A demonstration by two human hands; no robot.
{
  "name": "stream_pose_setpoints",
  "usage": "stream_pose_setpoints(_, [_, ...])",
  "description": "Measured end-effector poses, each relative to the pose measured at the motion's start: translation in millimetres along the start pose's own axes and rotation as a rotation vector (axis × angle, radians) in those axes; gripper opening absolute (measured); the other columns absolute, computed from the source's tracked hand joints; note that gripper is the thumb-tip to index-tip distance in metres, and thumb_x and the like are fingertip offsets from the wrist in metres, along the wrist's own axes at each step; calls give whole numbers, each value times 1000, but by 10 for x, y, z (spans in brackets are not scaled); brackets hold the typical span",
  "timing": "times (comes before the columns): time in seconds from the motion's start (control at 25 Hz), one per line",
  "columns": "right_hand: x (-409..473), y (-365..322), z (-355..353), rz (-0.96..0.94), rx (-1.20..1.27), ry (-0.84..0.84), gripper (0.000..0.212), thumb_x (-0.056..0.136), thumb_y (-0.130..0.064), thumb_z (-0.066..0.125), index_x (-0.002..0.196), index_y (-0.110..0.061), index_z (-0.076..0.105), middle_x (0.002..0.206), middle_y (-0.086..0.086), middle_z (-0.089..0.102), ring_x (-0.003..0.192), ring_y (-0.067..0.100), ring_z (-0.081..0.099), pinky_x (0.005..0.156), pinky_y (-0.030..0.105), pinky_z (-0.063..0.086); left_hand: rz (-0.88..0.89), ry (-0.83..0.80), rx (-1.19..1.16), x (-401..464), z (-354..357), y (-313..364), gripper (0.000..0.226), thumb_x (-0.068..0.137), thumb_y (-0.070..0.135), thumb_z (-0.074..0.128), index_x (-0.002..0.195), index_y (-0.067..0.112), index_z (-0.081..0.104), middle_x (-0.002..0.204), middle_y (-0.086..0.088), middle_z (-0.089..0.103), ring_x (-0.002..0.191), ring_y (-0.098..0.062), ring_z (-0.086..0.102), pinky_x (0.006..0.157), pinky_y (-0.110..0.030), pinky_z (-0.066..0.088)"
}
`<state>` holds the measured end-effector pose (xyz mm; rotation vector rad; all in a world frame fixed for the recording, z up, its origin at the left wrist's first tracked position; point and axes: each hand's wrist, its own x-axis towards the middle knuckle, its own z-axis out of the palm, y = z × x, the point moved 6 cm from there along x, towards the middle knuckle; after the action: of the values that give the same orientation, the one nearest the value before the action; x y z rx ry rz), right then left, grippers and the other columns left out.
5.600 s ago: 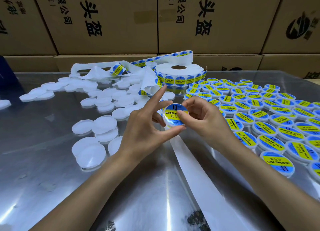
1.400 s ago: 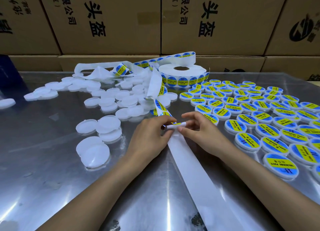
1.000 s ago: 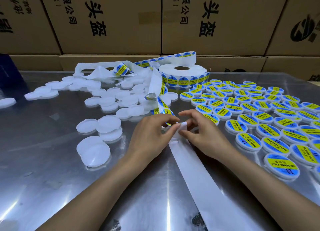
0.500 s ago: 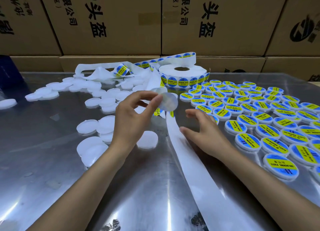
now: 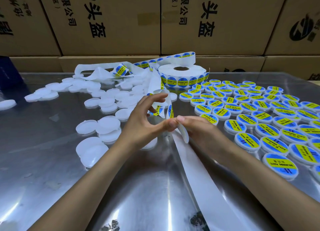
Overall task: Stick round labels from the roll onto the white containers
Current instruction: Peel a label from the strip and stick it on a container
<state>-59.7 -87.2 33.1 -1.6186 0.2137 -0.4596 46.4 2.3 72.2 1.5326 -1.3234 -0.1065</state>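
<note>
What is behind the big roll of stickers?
Behind the roll stand stacked cardboard boxes. The roll hides their bottom edge, and anything lying right behind it.

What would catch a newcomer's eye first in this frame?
Rows of labelled containers, blue and yellow, fill the right of the steel table, facing a scatter of plain white containers on the left. At centre, the left hand and right hand meet over the label strip, the right holding an unlabelled container.
</note>
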Motion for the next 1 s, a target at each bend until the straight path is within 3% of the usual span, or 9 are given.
stream_pose_setpoints(0.08, [-14,-6,49,-9,57,-74,41,68,-58,71,89,-24,77,98,-5,72,108,17,61,111,51,29,-8,-15,7,-5,7,-23,58,59,64,59,113,48,48,114,18,55,88,-1,49,75,-8,38])
stream_pose_setpoints(0.16, [-28,-20,95,-4,74,-130,39,67,-59,71,87,-26,77,93,-10,72,96,8,62,101,41,33,-9,-29,11,-11,16,-31,59,59,64,58,114,47,48,113,19,55,85,-4,49,74,-9,40])
stream_pose_setpoints(0.36, [-42,-46,43,9,130,-86,15,78,-31,62,71,-25,73,75,-13,67,74,-1,59,74,17,41,-25,-31,20,2,-9,-40,61,58,66,58,114,45,50,113,17,56,83,-1,48,71,-8,38])
stream_pose_setpoints(0.48, [-31,-28,-78,46,183,83,7,74,-28,70,72,-21,68,79,2,62,78,15,52,83,30,38,-68,8,24,31,-56,-85,54,63,58,72,112,40,57,108,17,59,80,0,48,68,-6,37])
stream_pose_setpoints(0.52, [-27,-20,-144,54,206,162,15,69,-27,76,77,-19,67,84,7,62,83,21,51,87,35,37,-90,30,30,41,-81,-124,48,66,55,75,109,38,60,105,16,61,79,0,48,67,-7,37])
stream_pose_setpoints(0.64, [-36,-19,-322,71,263,351,32,61,-38,70,86,-18,66,88,0,68,87,16,58,92,34,38,-188,27,178,57,-172,-236,34,71,52,73,100,37,63,97,15,63,77,-1,49,69,-15,39])
stream_pose_setpoints(0.76, [-42,-18,-404,84,288,415,24,68,-37,66,87,-22,67,88,-7,70,77,3,65,90,29,42,-302,-333,637,-29,-152,-446,79,48,82,66,114,41,55,106,15,53,102,-9,46,92,-28,41])
stream_pose_setpoints(0.8, [-42,-12,-407,90,280,418,20,71,-36,66,86,-22,67,89,-7,70,78,3,65,90,29,42,-339,-429,715,-71,-159,-507,82,45,83,66,114,41,53,108,14,51,106,-10,44,96,-32,40])
stream_pose_setpoints(1.0, [-41,9,-364,106,225,380,26,62,-40,68,82,-24,63,85,-8,69,84,6,60,88,29,41,-348,-389,604,-54,-226,-556,49,57,62,78,86,29,58,91,12,56,79,0,52,70,-24,45])
